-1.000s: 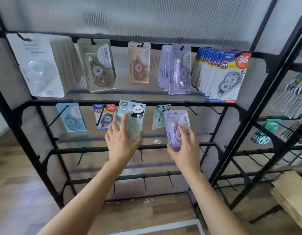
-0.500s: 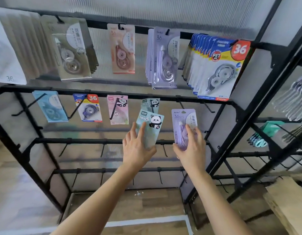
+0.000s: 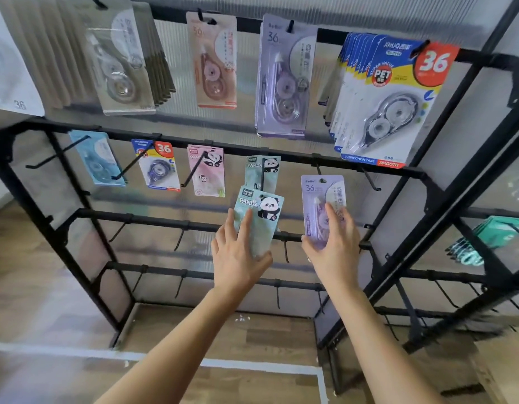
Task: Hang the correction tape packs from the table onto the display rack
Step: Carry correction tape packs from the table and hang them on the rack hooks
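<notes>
Hands: left hand (image 3: 237, 263) holds panda pack (image 3: 262, 211); right hand (image 3: 332, 252) raised purple pack (image 3: 316, 193) (slightly).

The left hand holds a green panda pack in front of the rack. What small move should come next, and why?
Probably raise the left hand a little so the hole of its green panda pack meets the hook just above. A matching panda pack already hangs there, and the held pack sits directly below it, not yet on any hook.
</notes>
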